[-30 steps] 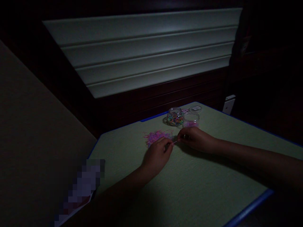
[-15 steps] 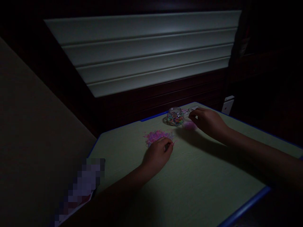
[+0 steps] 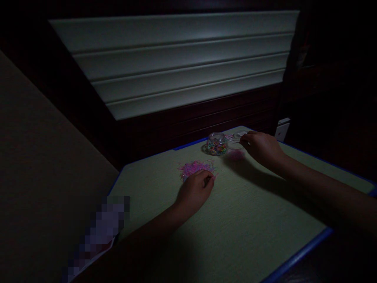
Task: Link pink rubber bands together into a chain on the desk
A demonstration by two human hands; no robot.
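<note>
My left hand (image 3: 196, 190) rests at the near right edge of a loose pile of pink and purple small rubber bands (image 3: 196, 168). Its thumb and fingertips are pinched together; a pink strand shows at the tips, but whether it is held cannot be made out. My right hand (image 3: 262, 148) hovers beside a clear round container (image 3: 235, 144) with pink bits low in it. The fingers there are closed in a pinch, and what they hold is too small and dark to tell. Left of that container stands a clear jar (image 3: 217, 146) of multicoloured bands.
A pale green table (image 3: 235, 220) with blue edging carries everything. Behind the jar and container lie a clear lid-like piece (image 3: 241, 134) and some pinkish bits. Slatted white panels (image 3: 188, 59) rise behind the table. A blurred-out item (image 3: 106, 224) is at the left edge. The room is dim.
My right hand has shifted slightly right, its fingers now closer together, and more of the clear container's rim shows. My left hand stays at the pile.
</note>
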